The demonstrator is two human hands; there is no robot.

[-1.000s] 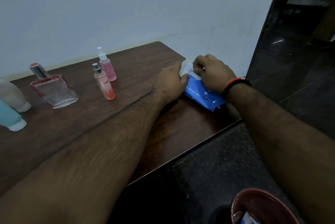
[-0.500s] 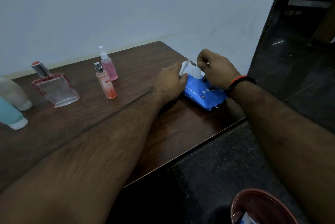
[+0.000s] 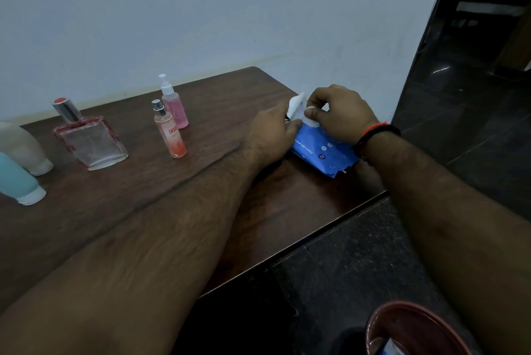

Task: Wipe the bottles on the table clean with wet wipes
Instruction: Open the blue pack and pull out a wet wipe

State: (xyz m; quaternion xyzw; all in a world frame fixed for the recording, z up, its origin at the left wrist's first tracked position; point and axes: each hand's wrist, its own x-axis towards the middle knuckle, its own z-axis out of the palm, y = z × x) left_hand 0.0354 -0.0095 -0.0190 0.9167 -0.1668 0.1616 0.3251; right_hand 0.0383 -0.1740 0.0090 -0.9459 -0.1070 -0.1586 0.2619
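A blue pack of wet wipes (image 3: 319,150) lies near the right end of the dark wooden table (image 3: 143,199). My left hand (image 3: 270,133) holds the pack's left end down. My right hand (image 3: 342,116) pinches a white wipe (image 3: 297,108) that sticks up out of the pack's top. To the left stand a peach spray bottle (image 3: 169,133), a pink spray bottle (image 3: 173,107) behind it, and a flat glass perfume bottle (image 3: 89,139). At the far left lie a white tube (image 3: 23,147) and a light blue tube (image 3: 17,180).
A pale wall runs close behind the table. The table's right edge drops to a dark tiled floor (image 3: 359,262). A reddish-brown bin (image 3: 413,328) stands on the floor at the bottom right. Furniture shows in the dark room at the upper right.
My right hand has lifted slightly and drawn the white wipe further up out of the pack. My left hand has stayed on the pack. The bottles have not moved.
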